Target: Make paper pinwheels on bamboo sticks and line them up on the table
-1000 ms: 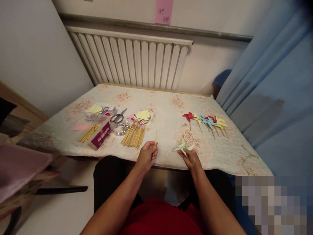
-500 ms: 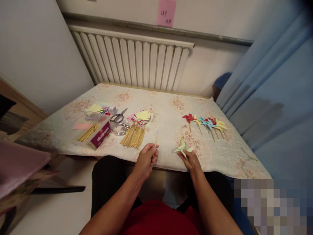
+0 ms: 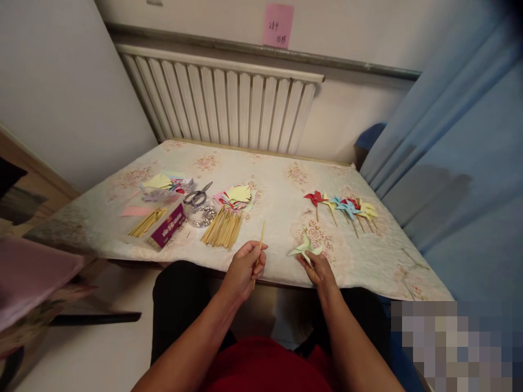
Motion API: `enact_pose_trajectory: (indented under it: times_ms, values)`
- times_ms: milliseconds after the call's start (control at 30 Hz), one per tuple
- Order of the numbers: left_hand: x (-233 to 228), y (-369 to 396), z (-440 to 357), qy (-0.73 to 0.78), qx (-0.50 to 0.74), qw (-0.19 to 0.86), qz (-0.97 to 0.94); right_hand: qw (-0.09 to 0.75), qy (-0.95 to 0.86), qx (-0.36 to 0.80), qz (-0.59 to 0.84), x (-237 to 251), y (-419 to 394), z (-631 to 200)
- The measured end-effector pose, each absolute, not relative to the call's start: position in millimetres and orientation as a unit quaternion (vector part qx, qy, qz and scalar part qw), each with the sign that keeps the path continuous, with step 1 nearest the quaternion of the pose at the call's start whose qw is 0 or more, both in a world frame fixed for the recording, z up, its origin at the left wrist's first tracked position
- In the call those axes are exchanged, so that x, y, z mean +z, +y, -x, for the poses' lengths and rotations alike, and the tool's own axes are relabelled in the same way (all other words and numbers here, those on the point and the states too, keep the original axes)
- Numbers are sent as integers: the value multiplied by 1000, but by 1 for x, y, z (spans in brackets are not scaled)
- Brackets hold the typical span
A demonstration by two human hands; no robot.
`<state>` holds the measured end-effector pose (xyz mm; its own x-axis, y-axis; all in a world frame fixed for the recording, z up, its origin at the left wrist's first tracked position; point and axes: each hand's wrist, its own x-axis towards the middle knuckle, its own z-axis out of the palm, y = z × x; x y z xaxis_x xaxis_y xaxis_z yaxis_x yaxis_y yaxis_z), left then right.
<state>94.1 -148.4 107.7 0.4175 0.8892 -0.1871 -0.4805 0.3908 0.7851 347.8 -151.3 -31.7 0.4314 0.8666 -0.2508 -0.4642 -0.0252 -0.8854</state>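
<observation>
My left hand grips a thin wooden stick that points up and away from me, near the table's front edge. My right hand pinches a pale green folded paper pinwheel that lies on the patterned tablecloth. The two hands are a short way apart. A bundle of loose wooden sticks lies just left of my left hand, with a stack of coloured paper squares behind it.
Several finished pinwheels on sticks lie at the right. Scissors rest on a clear bowl; a purple box of sticks and more paper sit at the left. A radiator stands behind, a blue curtain on the right.
My left hand has turned the stick slightly, so more of it shows above the fingers and its lower end now pokes out below. My right hand stays on the green pinwheel.
</observation>
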Motion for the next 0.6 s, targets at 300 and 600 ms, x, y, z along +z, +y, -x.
enact_pose_trajectory:
  times_ms: [300, 600]
  values:
    - [112, -151, -93, 304, 435, 782, -327, 681, -182, 509, 494, -28, -153, -346]
    - [114, -150, -93, 297, 430, 788, -326, 689, -154, 524, 477, -26, -153, -345]
